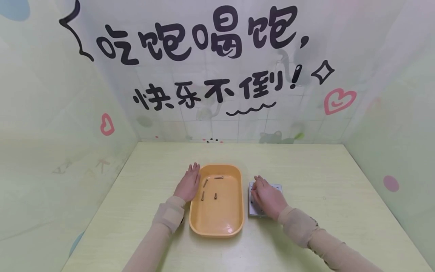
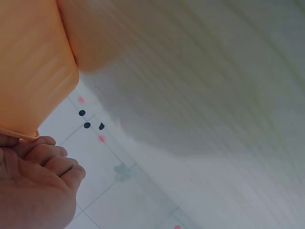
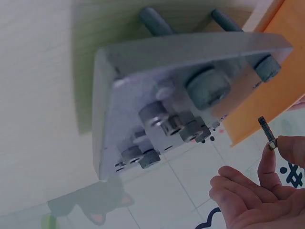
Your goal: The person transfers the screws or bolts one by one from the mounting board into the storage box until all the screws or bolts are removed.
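An orange tray (image 1: 217, 223) stands on the table, with several screws in it, one of them a short screw (image 1: 215, 196). My left hand (image 1: 188, 184) lies against the tray's left side; in the left wrist view the fingers of that hand (image 2: 40, 183) touch the tray's rim (image 2: 19, 134). Right of the tray is a metal plate (image 1: 255, 209) with several bolts, seen close in the right wrist view as a grey block (image 3: 190, 52). Over the plate, my right hand (image 1: 268, 196) pinches a small screw (image 3: 267, 130) between thumb and forefinger, its threaded end pointing away from the fingertips.
A pale wooden table (image 1: 312, 170) lies under everything. Printed sheets with dark writing and pink hearts form the back wall (image 1: 217, 128) and both sides around the table. The tray and the plate stand apart, with a narrow gap of table between them.
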`<state>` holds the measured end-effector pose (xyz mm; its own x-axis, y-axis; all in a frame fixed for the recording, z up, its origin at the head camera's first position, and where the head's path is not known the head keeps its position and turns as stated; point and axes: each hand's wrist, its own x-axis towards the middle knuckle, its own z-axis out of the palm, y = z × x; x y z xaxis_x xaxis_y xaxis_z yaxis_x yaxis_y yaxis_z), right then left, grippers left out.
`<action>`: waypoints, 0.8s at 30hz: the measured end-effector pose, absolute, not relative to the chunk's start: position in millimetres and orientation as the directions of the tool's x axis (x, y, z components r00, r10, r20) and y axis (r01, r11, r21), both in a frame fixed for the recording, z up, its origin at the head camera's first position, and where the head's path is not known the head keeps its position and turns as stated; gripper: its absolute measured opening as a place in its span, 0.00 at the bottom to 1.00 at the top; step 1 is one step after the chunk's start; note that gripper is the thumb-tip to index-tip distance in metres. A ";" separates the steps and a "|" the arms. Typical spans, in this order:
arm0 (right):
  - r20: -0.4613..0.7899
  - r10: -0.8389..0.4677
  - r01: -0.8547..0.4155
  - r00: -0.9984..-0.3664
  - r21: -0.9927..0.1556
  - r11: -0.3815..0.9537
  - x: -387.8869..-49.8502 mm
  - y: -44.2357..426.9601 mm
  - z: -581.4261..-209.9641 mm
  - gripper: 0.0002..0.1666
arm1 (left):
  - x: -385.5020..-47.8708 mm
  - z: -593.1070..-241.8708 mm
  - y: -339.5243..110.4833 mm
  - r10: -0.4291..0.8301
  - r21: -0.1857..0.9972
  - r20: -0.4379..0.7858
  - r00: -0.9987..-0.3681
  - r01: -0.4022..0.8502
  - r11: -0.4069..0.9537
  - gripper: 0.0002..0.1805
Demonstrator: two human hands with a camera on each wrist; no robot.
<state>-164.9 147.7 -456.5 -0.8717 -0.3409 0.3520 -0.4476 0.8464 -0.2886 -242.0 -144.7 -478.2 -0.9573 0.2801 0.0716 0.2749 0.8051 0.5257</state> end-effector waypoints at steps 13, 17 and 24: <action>0.436 -0.345 -0.483 -0.831 -0.259 0.836 -177.9 142.7 -450.4 0.05 | -242.6 -477.9 -143.8 0.283 0.518 0.069 -0.957 0.277 0.809 0.28; 0.417 -0.335 -0.466 -0.845 -0.267 0.844 -181.2 139.0 -447.2 0.05 | -242.7 -477.4 -143.9 0.284 0.520 0.070 -0.956 0.278 0.808 0.28; 0.394 -0.324 -0.446 -0.860 -0.272 0.853 -188.5 131.1 -439.9 0.06 | -241.4 -476.0 -144.3 0.286 0.518 0.071 -0.956 0.280 0.808 0.28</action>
